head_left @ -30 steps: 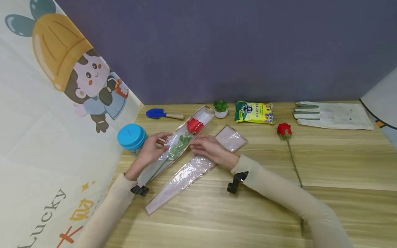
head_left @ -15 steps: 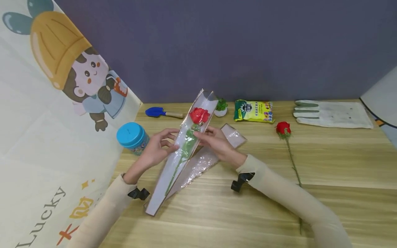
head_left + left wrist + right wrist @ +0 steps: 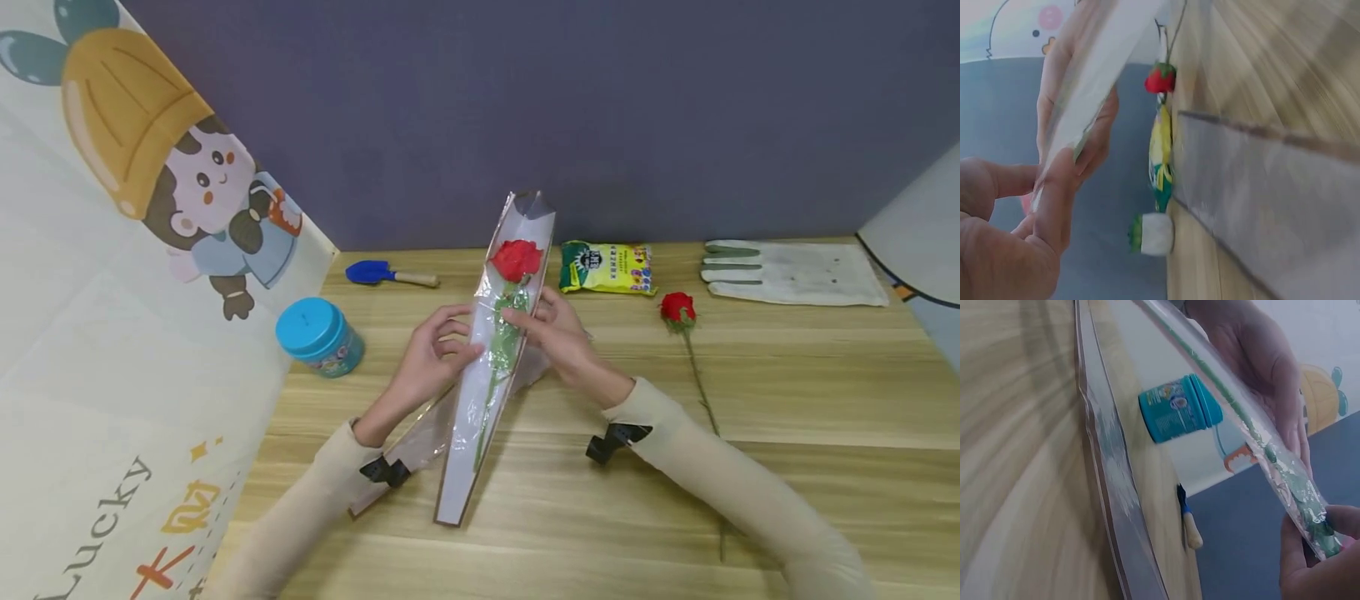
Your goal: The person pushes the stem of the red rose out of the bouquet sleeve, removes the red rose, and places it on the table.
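Observation:
A long clear sleeve with a pale backing [image 3: 471, 400] holds a red rose [image 3: 517, 260] with green leaves and stem. Both hands keep it raised over the table, wide end toward the back wall. My left hand [image 3: 429, 360] pinches the sleeve's left edge between thumb and fingers. On the opposite edge, my right hand [image 3: 570, 346] grips it beside the leaves, thumb on the front. Beneath lies a second flat sleeve [image 3: 423, 429], partly covered by the raised one in the head view; the left wrist view shows this sleeve [image 3: 1272, 194] on the wood. A bare rose [image 3: 678, 308] lies to the right.
A blue-lidded tub [image 3: 318, 337] stands at the left. Along the back lie a small blue trowel [image 3: 390, 273], a yellow-green packet [image 3: 607, 268] and a pale glove [image 3: 802, 273]. A small potted plant [image 3: 1152, 234] shows in the left wrist view.
Both hands have lifted the sleeve with the rose off the table, moved it right and turned it more upright in the head view. The potted plant is now hidden behind it there.

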A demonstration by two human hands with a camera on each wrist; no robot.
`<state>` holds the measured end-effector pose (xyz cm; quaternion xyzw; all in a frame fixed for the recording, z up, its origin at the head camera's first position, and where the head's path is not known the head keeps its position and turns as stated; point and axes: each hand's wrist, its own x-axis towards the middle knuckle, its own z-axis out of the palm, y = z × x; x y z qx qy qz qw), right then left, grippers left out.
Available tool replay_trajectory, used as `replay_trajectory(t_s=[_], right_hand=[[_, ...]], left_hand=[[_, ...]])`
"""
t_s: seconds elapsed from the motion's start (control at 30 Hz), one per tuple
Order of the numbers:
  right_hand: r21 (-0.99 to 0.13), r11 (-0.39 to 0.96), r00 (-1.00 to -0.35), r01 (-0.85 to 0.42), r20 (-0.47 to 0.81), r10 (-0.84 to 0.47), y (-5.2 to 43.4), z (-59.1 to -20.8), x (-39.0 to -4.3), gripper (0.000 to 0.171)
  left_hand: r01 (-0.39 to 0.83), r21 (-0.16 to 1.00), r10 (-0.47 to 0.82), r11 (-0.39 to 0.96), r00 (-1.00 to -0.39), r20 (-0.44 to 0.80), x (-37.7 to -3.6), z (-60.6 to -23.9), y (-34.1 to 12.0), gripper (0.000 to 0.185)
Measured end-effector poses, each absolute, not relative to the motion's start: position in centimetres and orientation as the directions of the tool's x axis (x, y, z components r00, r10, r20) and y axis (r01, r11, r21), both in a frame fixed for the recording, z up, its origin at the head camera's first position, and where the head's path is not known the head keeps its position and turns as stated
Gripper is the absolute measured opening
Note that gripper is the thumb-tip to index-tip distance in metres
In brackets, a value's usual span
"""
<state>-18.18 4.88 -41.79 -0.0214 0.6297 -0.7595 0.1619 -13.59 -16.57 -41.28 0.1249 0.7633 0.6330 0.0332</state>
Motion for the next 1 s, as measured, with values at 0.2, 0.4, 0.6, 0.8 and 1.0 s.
replay_trajectory(t_s=[0.2,0.4,0.6,0.8,1.0], right_hand=[[-0.968,-0.106,-0.953,0.226,-0.198,-0.229,7.3,-41.1,-18.8,0.069],[-0.971,-0.138,-0.971,0.195,-0.172,-0.166,10.2,-40.0,-19.8,0.068],[-0.962,-0.252,-0.991,0.104,-0.08,-0.103,12.6,-38.4,-20.7,0.064],[-0.945,-0.325,-0.998,0.042,-0.023,-0.062,13.9,-37.7,-21.1,0.054],[-0.949,-0.313,-0.999,0.043,-0.032,-0.037,14.7,-38.1,-20.9,0.057]], left_hand=[[0.07,0.985,0.306,0.157,-0.952,0.019,-13.0,-42.0,-14.7,0.062],[0.021,0.987,0.39,0.161,-0.92,-0.044,-11.8,-43.1,-13.2,0.063],[0.014,0.983,0.427,0.183,-0.902,-0.067,-10.5,-43.7,-11.9,0.059],[0.015,0.987,0.439,0.162,-0.897,-0.059,-10.4,-44.2,-11.0,0.056],[0.005,0.991,0.452,0.134,-0.89,-0.057,-10.5,-44.2,-10.3,0.056]])
